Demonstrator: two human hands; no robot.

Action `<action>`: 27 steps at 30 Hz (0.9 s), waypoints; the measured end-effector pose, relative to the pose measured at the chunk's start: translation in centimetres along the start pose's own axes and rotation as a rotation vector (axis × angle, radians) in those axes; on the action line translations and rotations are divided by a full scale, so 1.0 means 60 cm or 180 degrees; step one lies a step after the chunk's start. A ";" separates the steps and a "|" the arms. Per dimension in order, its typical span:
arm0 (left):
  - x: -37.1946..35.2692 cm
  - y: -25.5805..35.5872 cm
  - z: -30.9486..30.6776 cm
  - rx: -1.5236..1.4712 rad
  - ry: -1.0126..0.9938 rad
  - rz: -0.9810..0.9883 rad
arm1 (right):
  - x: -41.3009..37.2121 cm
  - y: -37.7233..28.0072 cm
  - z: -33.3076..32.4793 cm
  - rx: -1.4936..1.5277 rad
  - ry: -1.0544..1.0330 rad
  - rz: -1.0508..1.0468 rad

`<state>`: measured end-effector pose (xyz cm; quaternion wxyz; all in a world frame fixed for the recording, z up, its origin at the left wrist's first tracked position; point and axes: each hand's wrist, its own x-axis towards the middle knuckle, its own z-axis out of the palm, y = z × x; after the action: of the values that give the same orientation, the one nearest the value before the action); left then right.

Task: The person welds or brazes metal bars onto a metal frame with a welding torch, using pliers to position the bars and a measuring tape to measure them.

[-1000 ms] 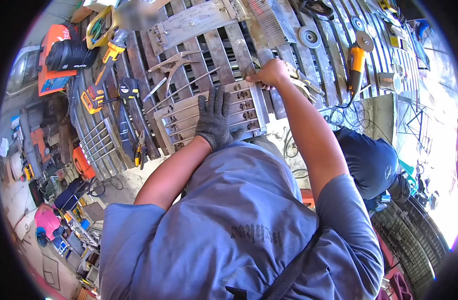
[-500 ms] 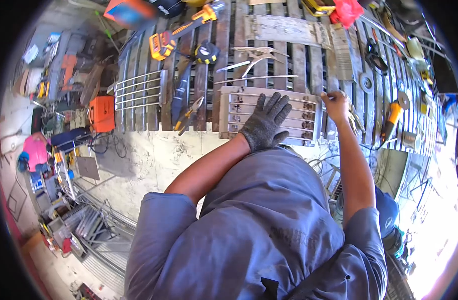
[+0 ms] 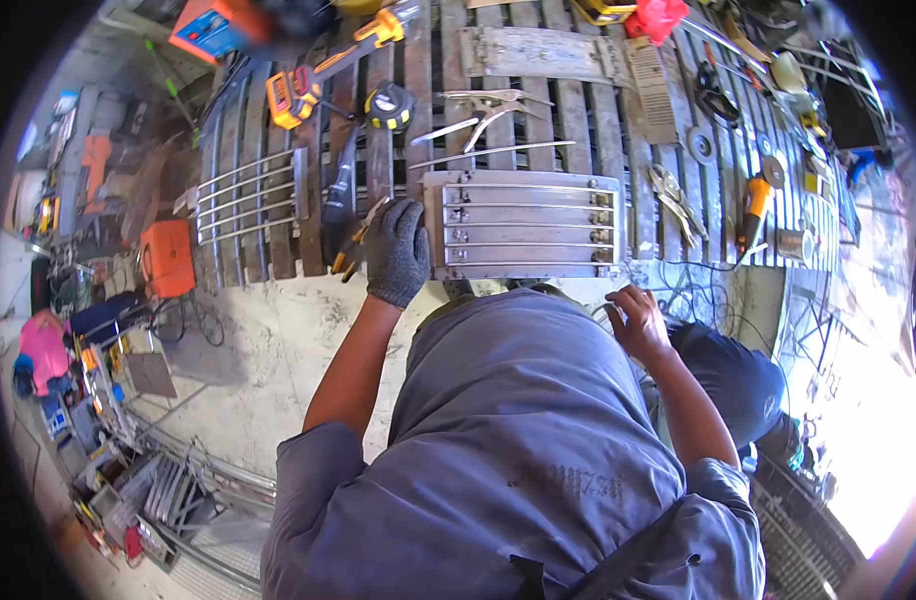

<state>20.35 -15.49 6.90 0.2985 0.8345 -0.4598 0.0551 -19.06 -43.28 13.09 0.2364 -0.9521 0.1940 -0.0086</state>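
Note:
My left hand (image 3: pixel 398 255), in a dark knit glove, is at the left edge of a flat metal plate (image 3: pixel 525 270) that carries several parallel rods. Its fingers bend downward and their tips are hidden, so its grip cannot be made out. Close beside it, partly covered, lie pliers with yellow-and-black handles (image 3: pixel 349 254). My bare right hand (image 3: pixel 640 322) hangs in front of the table edge, below the plate's right corner. Its fingers are loosely curled and apart, with nothing plainly held. Locking pliers (image 3: pixel 676 204) lie to the right of the plate.
On the slatted table (image 3: pixel 418 100) lie a tape measure (image 3: pixel 389 106), a clamp (image 3: pixel 493 105), a loose rod (image 3: pixel 498 153), a rod grating (image 3: pixel 246 200) and a yellow angle grinder (image 3: pixel 755 212). An orange case (image 3: pixel 168 258) stands left. Cables (image 3: pixel 693 290) hang under the right edge. Another person (image 3: pixel 728 380) is low at right.
My left hand has moved left off the rods to the plate's left edge, its fingers no longer spread. My right hand has let go near the plate's right corner and come back toward my body.

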 end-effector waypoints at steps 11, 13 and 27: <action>0.142 0.177 0.032 -0.0566 -0.0561 0.0919 | -0.090 -0.030 0.024 0.0156 0.0088 0.0939; 0.174 0.229 0.029 -0.0525 -0.0699 0.1033 | -0.099 -0.029 0.026 0.0065 0.0060 0.0868; 0.184 0.331 0.156 0.0201 -0.0849 0.0920 | -0.138 0.104 -0.007 0.0173 -0.0294 0.1189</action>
<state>9.05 -36.68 12.22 0.1976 0.7687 -0.6083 0.0008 -29.06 -45.46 11.24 0.2682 -0.8921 0.3560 0.0739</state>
